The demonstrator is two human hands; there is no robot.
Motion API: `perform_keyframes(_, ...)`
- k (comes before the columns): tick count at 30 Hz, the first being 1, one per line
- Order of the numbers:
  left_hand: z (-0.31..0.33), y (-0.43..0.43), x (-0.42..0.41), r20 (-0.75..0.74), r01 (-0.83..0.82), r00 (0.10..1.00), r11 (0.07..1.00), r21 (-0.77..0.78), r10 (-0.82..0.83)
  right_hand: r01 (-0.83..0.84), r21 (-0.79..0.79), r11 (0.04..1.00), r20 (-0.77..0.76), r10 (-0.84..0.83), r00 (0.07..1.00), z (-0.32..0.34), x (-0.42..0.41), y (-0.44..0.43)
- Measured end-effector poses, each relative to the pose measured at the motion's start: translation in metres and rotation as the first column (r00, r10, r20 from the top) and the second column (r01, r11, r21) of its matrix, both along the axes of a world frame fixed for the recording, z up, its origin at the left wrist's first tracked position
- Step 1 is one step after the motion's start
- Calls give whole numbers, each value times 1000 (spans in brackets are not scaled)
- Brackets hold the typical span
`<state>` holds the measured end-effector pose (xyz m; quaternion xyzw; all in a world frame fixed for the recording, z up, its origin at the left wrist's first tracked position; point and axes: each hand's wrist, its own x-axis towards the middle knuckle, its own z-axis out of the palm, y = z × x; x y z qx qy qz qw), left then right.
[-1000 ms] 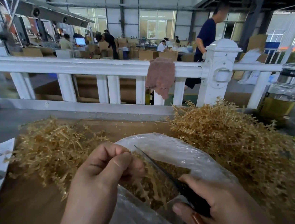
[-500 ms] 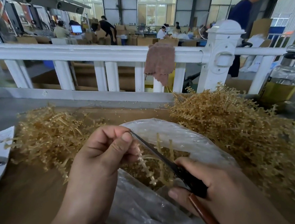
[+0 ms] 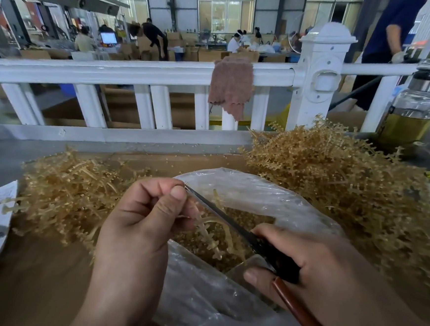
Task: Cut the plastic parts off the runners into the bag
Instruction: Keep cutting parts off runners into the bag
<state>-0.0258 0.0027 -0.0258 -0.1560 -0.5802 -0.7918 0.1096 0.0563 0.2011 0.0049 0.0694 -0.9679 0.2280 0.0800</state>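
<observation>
Head view: my left hand (image 3: 140, 221) pinches a tan runner (image 3: 211, 233). My right hand (image 3: 316, 268) grips a dark blade (image 3: 226, 219), its tip at my left thumb. The open bag (image 3: 258, 192) lies just beneath both.

The golden-tan branched plastic runners (image 3: 335, 187) look translucent. The clear thin plastic bag (image 3: 258, 192) has a milky sheen. The slim black-bladed knife (image 3: 225, 218) has a reddish-brown handle. The white slatted railing (image 3: 113, 72) carries a dusty pink-brown rag (image 3: 230, 84); the counter (image 3: 31, 290) is plain brown.
</observation>
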Motion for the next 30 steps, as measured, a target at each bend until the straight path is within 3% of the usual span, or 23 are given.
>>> perform_keyframes(8, -1, 3, 1, -30, -48, 998, 999, -18, 48, -14, -18, 1000, 18, 15, 1000, 0, 0, -1)
perform_keyframes(30, -5, 8, 5, -31, -30, 999, 999, -18, 29, 47, 12, 999, -133, -45, 990, -2, 2, -4)
